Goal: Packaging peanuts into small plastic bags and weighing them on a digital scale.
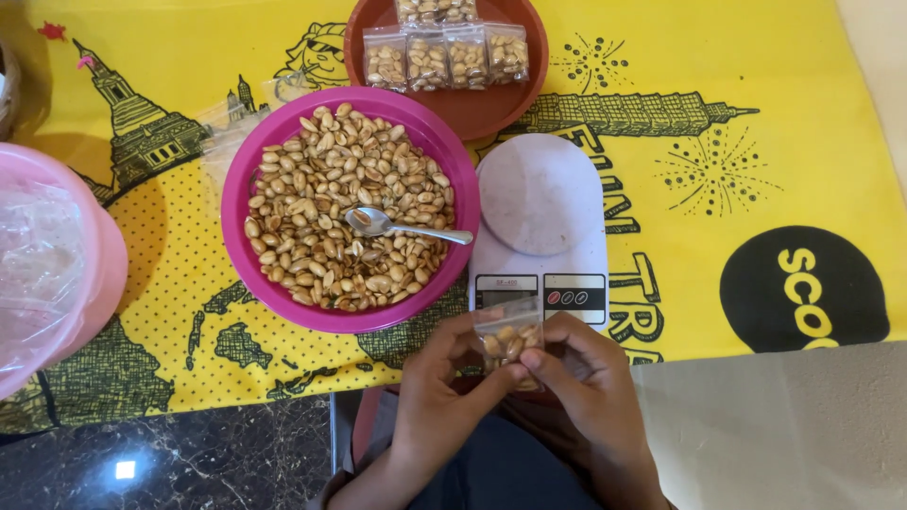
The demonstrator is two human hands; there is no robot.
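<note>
We grip a small clear bag of peanuts (507,342) between our left hand (442,397) and right hand (581,387), seemingly at its top, below the scale (540,227).

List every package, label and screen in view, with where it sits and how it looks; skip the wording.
Small clear bag of peanuts: pinched between left hand and right hand, near edge.
Filled clear bags: rowed on brown plate, top centre.
Scale screen: dark rectangle on white kitchen scale, beside a button panel.
Empty clear bags: in pink tub, left.
</note>
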